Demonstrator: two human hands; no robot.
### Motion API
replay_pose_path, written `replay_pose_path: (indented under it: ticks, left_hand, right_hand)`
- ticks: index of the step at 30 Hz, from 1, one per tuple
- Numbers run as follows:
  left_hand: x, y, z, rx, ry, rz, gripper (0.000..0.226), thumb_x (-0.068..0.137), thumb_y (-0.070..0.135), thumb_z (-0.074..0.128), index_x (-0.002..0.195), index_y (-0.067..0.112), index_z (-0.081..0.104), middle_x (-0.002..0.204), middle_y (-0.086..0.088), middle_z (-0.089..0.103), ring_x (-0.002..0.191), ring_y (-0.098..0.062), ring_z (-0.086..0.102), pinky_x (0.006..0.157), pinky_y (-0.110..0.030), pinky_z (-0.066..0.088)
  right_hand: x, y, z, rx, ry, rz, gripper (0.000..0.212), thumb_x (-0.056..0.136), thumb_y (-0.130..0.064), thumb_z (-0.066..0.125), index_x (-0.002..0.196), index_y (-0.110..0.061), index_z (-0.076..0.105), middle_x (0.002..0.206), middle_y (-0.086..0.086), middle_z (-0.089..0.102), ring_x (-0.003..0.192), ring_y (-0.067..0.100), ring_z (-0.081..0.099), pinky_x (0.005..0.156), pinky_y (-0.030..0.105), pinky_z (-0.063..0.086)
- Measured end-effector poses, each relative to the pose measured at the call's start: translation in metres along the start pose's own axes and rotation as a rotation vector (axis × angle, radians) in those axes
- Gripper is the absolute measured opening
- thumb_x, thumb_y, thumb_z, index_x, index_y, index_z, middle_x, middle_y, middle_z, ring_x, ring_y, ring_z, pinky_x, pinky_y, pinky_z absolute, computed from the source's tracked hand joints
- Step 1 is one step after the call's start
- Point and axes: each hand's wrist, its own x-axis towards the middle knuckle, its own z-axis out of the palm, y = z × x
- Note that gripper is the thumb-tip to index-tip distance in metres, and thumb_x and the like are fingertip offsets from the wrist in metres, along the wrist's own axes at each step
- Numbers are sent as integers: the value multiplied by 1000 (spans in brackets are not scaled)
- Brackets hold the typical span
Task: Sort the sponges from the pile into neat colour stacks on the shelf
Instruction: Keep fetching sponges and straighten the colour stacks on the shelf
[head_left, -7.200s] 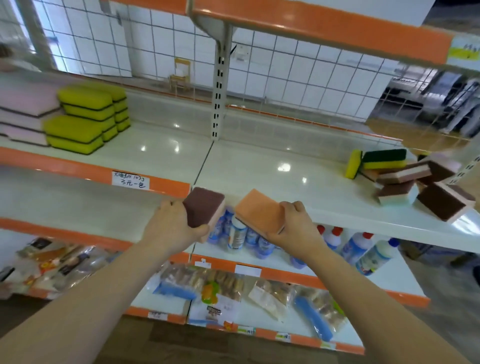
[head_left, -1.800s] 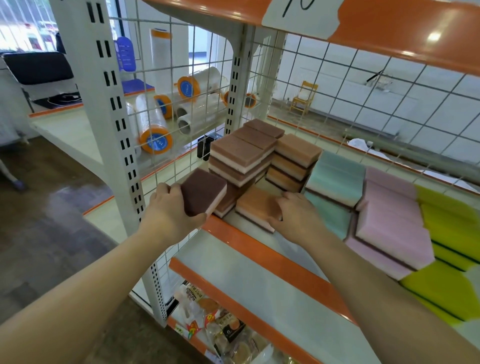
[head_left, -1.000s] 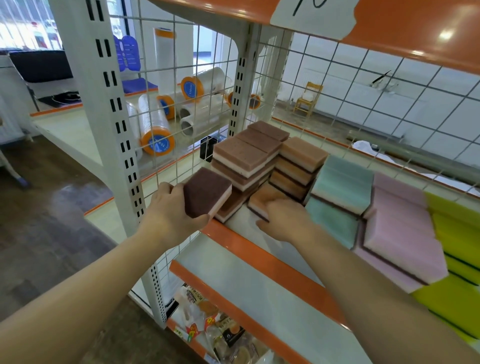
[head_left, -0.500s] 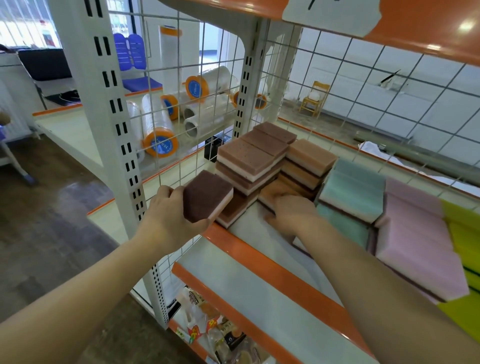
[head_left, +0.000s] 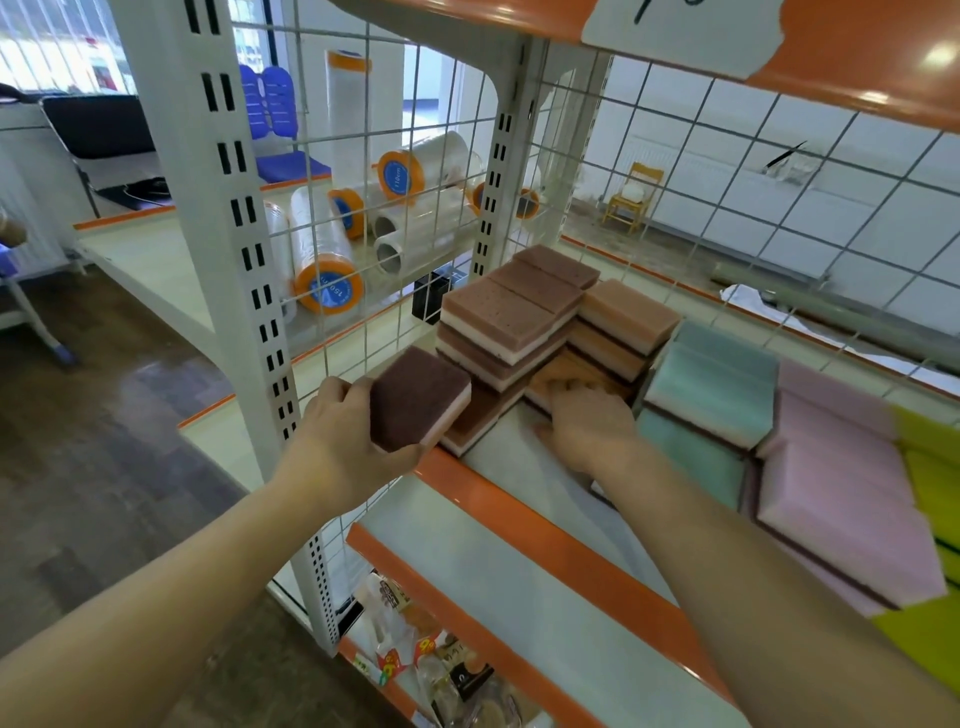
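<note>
Brown sponge (head_left: 418, 397) gripped in left hand (head_left: 343, 431), just left of brown stack (head_left: 506, 332); right hand (head_left: 589, 418) pressed flat on orange sponge (head_left: 566, 371), fingers (head_left: 574, 387) extended.

sponge stacks (head_left: 519, 322) in a row on shelf (head_left: 519, 470), film rolls (head_left: 327, 260) behind mesh (head_left: 415, 171) at left

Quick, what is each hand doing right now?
Left hand: grips the dark brown sponge.
Right hand: fingers flat, pressing the orange sponge on the shelf.
</note>
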Motion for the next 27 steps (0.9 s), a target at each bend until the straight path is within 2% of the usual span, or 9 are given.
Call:
replay_pose_path:
  ticks: [9, 12, 16, 20, 24, 27]
  left_hand:
    - [-15, 8, -1, -19, 6, 49, 76, 76, 47, 68, 137, 17, 35, 111, 1, 34, 101, -15, 37, 86, -25, 37]
    - [-23, 11, -1, -17, -15, 78, 78, 76, 47, 69, 138, 17, 34, 121, -2, 37, 106, -17, 39, 82, -23, 35]
    - [-35, 15, -2, -8, -53, 110, 76, 76, 48, 70, 137, 17, 36, 120, -2, 35, 96, -13, 37, 78, -21, 33]
    - [-39, 17, -7, -86, -93, 72, 77, 74, 39, 74, 137, 15, 37, 110, 2, 33, 95, -14, 41, 78, -22, 36]
    - [-42, 17, -11, -180, -137, 48, 68, 73, 35, 75, 131, 14, 46, 111, -2, 44, 96, -17, 49, 81, -26, 44]
    - [-47, 21, -13, -148, -155, 97, 66, 77, 38, 71, 134, 16, 44, 112, -1, 43, 95, -14, 46, 79, -22, 37]
  right_hand:
    - [-24, -2, 2, 79, 96, -103, 52, 95, -34, 42, 144, -23, 31, 133, 10, 47, 119, 28, 45, 90, 33, 38]
    - [-34, -1, 0, 119, 102, -113, 55, 94, -34, 45, 145, -23, 29, 134, 8, 46, 120, 27, 45, 92, 34, 39]
    - [-50, -1, -8, 144, 90, -184, 64, 90, -35, 53, 146, -24, 25, 141, 6, 42, 124, 25, 43, 96, 35, 41]
    - [-70, -5, -15, 153, 67, -274, 78, 88, -33, 61, 150, -23, 15, 152, 2, 26, 134, 20, 33, 103, 30, 32]
    - [-83, -12, -17, 148, 95, -359, 78, 86, -29, 64, 149, -26, 18, 152, -3, 26, 138, 16, 25, 107, 26, 26]
    - [-88, -15, -16, 123, 121, -401, 76, 85, -28, 64, 148, -27, 22, 151, -5, 27, 138, 14, 25, 108, 26, 24]
